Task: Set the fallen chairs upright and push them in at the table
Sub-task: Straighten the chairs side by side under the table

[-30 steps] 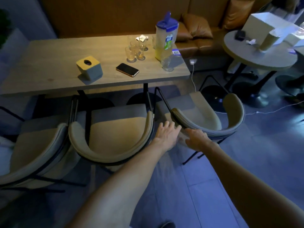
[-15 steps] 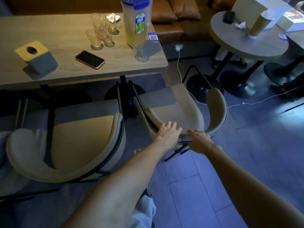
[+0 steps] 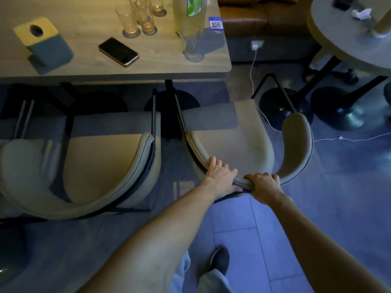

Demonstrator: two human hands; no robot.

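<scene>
A beige padded chair (image 3: 239,142) with a curved backrest and black metal legs stands upright at the right end of the wooden table (image 3: 160,67), turned slightly to the right. My left hand (image 3: 220,176) rests on the near rim of its backrest, fingers over the top. My right hand (image 3: 263,185) is curled around the same rim just to the right. A second matching chair (image 3: 95,166) stands upright to the left, its seat partly under the table edge. A third chair's backrest (image 3: 8,153) shows at the far left.
On the table are a phone (image 3: 118,51), a tissue box (image 3: 43,41), several glasses (image 3: 137,20) and a tall jug (image 3: 189,15). A white charging cable (image 3: 264,115) runs across the floor behind the right chair. A round pedestal table (image 3: 355,43) stands at the right. My shoe (image 3: 220,259) is below.
The view has dropped and closed in on the right chair. My right hand has wrapped around the backrest rim, and my left hand has settled onto it.
</scene>
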